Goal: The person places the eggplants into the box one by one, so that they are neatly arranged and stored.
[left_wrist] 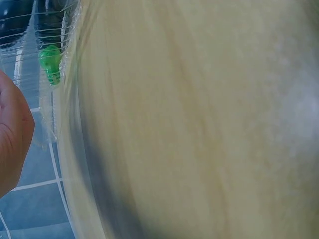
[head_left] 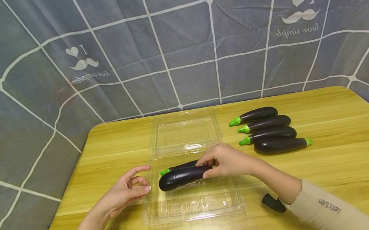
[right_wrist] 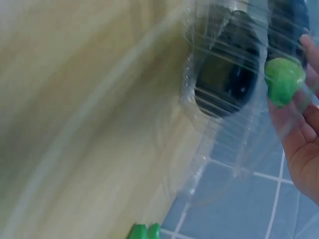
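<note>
A clear plastic clamshell box (head_left: 195, 209) lies with its lid folded back. Inside it, an eggplant (head_left: 171, 170) rests with its green stem toward the left. My right hand (head_left: 227, 160) pinches a second eggplant (head_left: 181, 178) near its stem end, in front of the first one and over the box. The right wrist view shows that green stem (right_wrist: 284, 79) beside my fingers. At the box's left edge is my left hand (head_left: 128, 191), its fingers loosely bent with nothing held. The left wrist view catches only part of that hand (left_wrist: 15, 134).
Several eggplants (head_left: 269, 134) lie in a stack of rows at the right of the wooden table (head_left: 339, 171); the nearest one points its stem right. Behind the box's base, the open lid (head_left: 185, 131) lies flat. A grey checked cloth (head_left: 188, 43) hangs beyond the table.
</note>
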`<state>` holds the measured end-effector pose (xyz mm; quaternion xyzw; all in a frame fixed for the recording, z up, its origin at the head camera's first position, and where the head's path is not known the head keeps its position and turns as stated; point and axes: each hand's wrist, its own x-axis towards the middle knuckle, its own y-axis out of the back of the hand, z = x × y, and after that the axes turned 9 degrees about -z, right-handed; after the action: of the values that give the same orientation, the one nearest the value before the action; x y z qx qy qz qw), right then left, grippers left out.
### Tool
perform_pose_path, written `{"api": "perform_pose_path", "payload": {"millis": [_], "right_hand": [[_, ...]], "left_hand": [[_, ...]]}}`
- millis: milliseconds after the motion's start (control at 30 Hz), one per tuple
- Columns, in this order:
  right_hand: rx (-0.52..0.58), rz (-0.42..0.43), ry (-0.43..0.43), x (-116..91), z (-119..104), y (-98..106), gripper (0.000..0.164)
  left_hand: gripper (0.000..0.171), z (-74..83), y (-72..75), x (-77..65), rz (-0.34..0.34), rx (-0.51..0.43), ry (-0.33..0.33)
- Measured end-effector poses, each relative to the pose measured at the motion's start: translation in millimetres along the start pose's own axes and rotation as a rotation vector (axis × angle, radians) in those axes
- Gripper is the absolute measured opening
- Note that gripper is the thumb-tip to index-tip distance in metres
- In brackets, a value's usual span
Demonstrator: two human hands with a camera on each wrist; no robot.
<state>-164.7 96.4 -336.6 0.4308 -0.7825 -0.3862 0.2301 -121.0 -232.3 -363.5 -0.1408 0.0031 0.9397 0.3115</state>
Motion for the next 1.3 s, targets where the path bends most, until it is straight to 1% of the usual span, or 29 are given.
{"api": "perform_pose_path", "payload": {"millis": [133,400,600,800,900,1033,1133,1233,1300], "right_hand": [[-0.012,0.018,0.024,2,2,-7,0.028],[-0.045,0.039,0.010,3,4,-17,0.028],[-0.038,0.075,0.012,3,4,-23,0.027],[-0.054,0.058,-0.009,3,4,-27,0.027],[-0.040,0.054,-0.022,2,4,-29,0.027],[-0.047,0.073,0.008,2,4,-30,0.026],[-0.074,0.100,0.054,3,5,-32,0.024],[-0.086,0.118,0.070,3,5,-33,0.023],[-0.089,0.115,0.058,3,5,-34,0.023]], "left_hand": [[0.069,0.2,-0.1,-0.1,0.001,0.000,-0.001],[0.068,-0.9,1.0,-0.3,-0.005,-0.002,-0.007],[0.068,-0.8,0.9,-0.8,-0.004,-0.010,-0.006],[0.064,1.0,1.0,-1.0,-0.015,-0.011,-0.019],[0.064,0.9,0.9,-0.7,-0.016,-0.009,-0.019],[0.065,0.8,0.8,-0.2,-0.008,-0.002,-0.011],[0.065,0.8,0.5,-0.4,-0.001,0.000,-0.011],[0.064,1.0,0.3,-0.7,0.005,-0.004,-0.012],[0.064,1.1,-0.2,-1.1,0.007,-0.009,-0.010]]}}
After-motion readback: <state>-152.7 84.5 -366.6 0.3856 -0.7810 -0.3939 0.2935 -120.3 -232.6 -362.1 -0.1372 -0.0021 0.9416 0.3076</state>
